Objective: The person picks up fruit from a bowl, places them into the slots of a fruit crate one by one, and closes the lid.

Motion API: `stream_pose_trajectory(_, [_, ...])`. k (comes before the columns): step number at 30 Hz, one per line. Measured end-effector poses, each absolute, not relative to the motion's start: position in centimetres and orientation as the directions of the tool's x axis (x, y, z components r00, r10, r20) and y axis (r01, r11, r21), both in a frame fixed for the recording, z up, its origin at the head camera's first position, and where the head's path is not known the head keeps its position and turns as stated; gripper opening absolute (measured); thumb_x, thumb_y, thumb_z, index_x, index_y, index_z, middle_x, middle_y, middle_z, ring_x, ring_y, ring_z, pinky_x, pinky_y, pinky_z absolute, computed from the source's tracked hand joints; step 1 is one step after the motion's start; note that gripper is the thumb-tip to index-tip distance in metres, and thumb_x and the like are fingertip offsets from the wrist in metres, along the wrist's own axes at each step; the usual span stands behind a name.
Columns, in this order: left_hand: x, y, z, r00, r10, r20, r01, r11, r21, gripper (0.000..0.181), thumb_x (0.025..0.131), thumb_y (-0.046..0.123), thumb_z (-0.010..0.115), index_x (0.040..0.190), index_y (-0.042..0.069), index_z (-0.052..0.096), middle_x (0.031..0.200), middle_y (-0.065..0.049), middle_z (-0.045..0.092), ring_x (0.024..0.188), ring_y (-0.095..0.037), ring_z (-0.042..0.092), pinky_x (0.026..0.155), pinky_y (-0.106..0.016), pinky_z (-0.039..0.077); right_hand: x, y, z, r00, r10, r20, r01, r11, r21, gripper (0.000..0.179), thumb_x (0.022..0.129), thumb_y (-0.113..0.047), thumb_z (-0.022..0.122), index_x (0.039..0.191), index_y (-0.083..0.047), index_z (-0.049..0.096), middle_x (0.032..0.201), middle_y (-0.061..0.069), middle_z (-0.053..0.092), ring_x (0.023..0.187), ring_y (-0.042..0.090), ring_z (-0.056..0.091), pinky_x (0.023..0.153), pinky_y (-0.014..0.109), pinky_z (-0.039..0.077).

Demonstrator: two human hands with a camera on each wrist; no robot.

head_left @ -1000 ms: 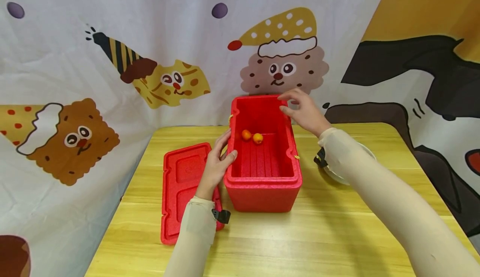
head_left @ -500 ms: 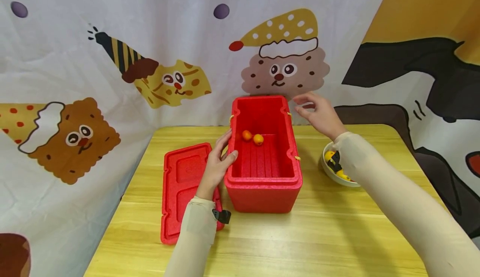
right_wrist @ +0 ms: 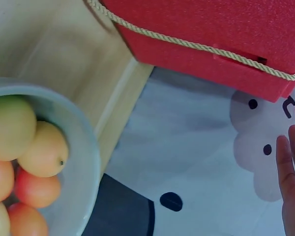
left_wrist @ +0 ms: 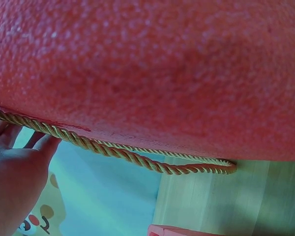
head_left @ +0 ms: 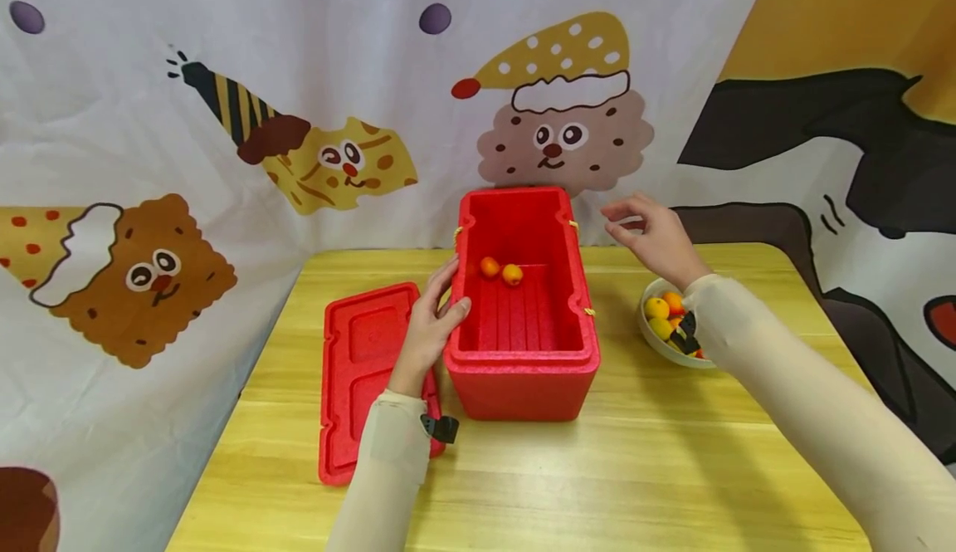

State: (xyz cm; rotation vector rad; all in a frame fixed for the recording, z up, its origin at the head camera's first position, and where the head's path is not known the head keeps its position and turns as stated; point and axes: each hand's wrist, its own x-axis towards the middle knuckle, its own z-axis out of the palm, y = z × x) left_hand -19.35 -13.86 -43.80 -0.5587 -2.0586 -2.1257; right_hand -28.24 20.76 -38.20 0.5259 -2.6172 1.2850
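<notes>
A red foam box (head_left: pixel 515 390) stands open-topped on the wooden table, with two small orange fruits (head_left: pixel 511 275) on its floor. My left hand (head_left: pixel 429 328) rests against the box's left side, thumb over the rim and fingers along the outer wall. In the left wrist view those fingers touch the box beside its twisted gold cord (left_wrist: pixel 128 156). My right hand (head_left: pixel 653 232) is in the air right of the box, fingers bent loosely around nothing. Below its wrist stands a white bowl (right_wrist: pixel 91 147) of yellow and orange fruits (head_left: pixel 660 328), partly covered by the sleeve.
The red lid (head_left: pixel 366 369) lies flat on the table left of the box, partly hidden by my left forearm. A printed cartoon cloth (head_left: pixel 358 62) hangs right behind the table (head_left: pixel 515 486) and box.
My right hand has moved from the box's back right rim out to the right, uncovering more of the fruit bowl. My left hand, the box and the two fruits inside have stayed put.
</notes>
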Motion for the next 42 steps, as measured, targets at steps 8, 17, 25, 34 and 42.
stream_pose_trajectory(8, [-19.3,-13.9,-44.1,-0.926,0.149,0.346,0.341,-0.056,0.938,0.057,0.095,-0.005,0.058,0.148,0.001,0.041,0.153,-0.007,0.035,0.138,-0.021,0.034,0.105,-0.032,0.039,-27.6,21.6,-39.7,-0.939,-0.234,0.253,-0.344,0.602,-0.721,0.023,0.096,-0.015,0.063,0.117,-0.005,0.066,0.115,0.008,0.061,0.099,0.021,0.059,0.088,0.032,0.052])
stream_pose_trajectory(17, [-19.3,-13.9,-44.0,-0.922,0.143,0.361,0.355,-0.065,0.933,0.056,0.094,-0.005,0.058,0.147,-0.001,0.041,0.153,-0.01,0.035,0.138,-0.022,0.034,0.106,-0.036,0.038,-26.9,22.9,-41.3,-0.954,-0.208,0.214,-0.298,0.605,-0.738,0.025,0.097,-0.016,0.062,0.119,-0.004,0.065,0.114,0.009,0.06,0.101,0.026,0.059,0.091,0.044,0.051])
stream_pose_trajectory(25, [-19.3,-13.8,-44.0,-0.916,0.159,0.368,0.36,-0.075,0.93,0.056,0.094,-0.006,0.058,0.147,-0.002,0.04,0.153,-0.013,0.033,0.139,-0.025,0.033,0.106,-0.034,0.038,-26.0,24.3,-42.6,-0.966,-0.198,0.166,-0.253,0.603,-0.756,0.025,0.097,-0.012,0.061,0.12,-0.001,0.064,0.117,0.014,0.058,0.105,0.027,0.057,0.096,0.051,0.047])
stream_pose_trajectory(34, [-19.2,-14.0,-44.0,-0.922,0.146,0.359,0.351,-0.075,0.933,0.057,0.094,-0.005,0.059,0.148,-0.002,0.04,0.153,-0.013,0.034,0.139,-0.024,0.033,0.108,-0.04,0.037,-24.9,25.4,-44.6,-0.97,-0.182,0.161,-0.239,0.61,-0.755,0.026,0.098,-0.014,0.061,0.119,0.001,0.065,0.115,0.015,0.062,0.103,0.029,0.06,0.093,0.043,0.05])
stream_pose_trajectory(42, [-19.2,-14.0,-44.0,-0.918,0.164,0.36,0.351,-0.083,0.933,0.057,0.095,-0.004,0.058,0.149,-0.001,0.038,0.155,-0.012,0.031,0.14,-0.025,0.031,0.108,-0.037,0.036,-23.6,26.5,-46.4,-0.973,-0.182,0.141,-0.222,0.593,-0.774,0.027,0.098,-0.013,0.06,0.122,0.001,0.062,0.12,0.017,0.059,0.107,0.031,0.058,0.096,0.043,0.046])
